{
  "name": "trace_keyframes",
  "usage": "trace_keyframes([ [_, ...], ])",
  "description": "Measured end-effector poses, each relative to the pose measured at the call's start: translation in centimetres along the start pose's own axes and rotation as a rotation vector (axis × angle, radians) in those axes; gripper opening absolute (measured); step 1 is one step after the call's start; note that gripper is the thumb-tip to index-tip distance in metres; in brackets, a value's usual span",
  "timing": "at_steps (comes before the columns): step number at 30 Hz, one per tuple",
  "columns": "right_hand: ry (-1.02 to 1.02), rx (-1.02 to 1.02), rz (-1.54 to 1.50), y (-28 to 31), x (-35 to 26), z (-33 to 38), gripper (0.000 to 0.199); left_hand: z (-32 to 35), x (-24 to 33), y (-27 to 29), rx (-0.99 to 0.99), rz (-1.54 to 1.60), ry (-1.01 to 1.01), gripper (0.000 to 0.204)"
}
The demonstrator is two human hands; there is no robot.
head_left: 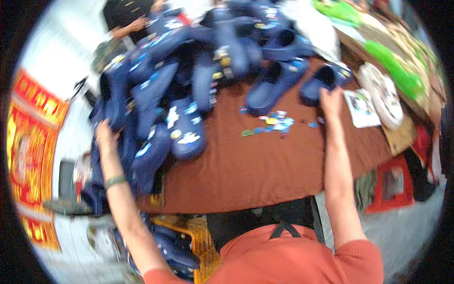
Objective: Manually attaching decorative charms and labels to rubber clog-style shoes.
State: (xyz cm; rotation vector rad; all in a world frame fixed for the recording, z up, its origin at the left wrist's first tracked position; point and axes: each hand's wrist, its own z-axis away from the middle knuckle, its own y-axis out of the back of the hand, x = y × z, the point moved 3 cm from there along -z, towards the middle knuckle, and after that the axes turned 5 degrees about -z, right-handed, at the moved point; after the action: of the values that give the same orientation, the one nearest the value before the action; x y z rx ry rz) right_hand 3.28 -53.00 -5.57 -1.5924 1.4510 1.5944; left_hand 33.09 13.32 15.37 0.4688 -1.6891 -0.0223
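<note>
Sorting, I judge — my right hand (331, 102) closes on a navy clog (321, 81) at the frame's upper right. My left hand (105, 135), fingers spread, rests against the clog heap (161, 94) at left — next, a lift clear of the brown table (265, 165).

Navy-blue clogs (189, 128) with colourful charms, brown tablecloth (265, 165), yellow crate (201, 241), bright green bags (395, 66).

Matt navy clogs (187, 128), seemingly foam plastic, lie on brown cloth table cover (265, 165).
</note>
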Motion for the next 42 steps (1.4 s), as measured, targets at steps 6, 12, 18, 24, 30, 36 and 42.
trace_keyframes([
  [6,0.075,0.194,-0.006,0.3,7.3,-2.7,0.043,0.8,0.9,0.2,0.126,0.336,0.106,0.024],
  [12,0.1,0.074,-0.492,-0.8,5.7,-2.2,0.032,5.5,2.7,-3.5,0.138,0.79,0.143,0.024],
  [18,-0.036,0.17,-0.555,-1.2,2.0,0.4,0.022,9.0,2.6,-8.6,-0.037,0.717,0.157,0.025],
  [24,0.084,0.106,-0.63,-2.0,-0.6,2.1,0.022,11.6,5.5,-10.6,-0.053,0.693,0.125,0.024],
  [30,0.121,-0.134,-0.669,-2.8,-5.3,5.9,0.028,13.3,3.9,-11.9,0.021,0.836,0.075,0.028],
  [36,0.193,-0.358,-0.815,-5.2,-6.7,8.5,0.035,9.5,3.8,-11.3,-0.258,0.892,0.097,0.031],
  [42,0.179,-0.586,-0.841,-5.2,-9.1,12.4,0.049,11.1,2.6,-10.8,-0.041,0.941,0.103,0.033],
])
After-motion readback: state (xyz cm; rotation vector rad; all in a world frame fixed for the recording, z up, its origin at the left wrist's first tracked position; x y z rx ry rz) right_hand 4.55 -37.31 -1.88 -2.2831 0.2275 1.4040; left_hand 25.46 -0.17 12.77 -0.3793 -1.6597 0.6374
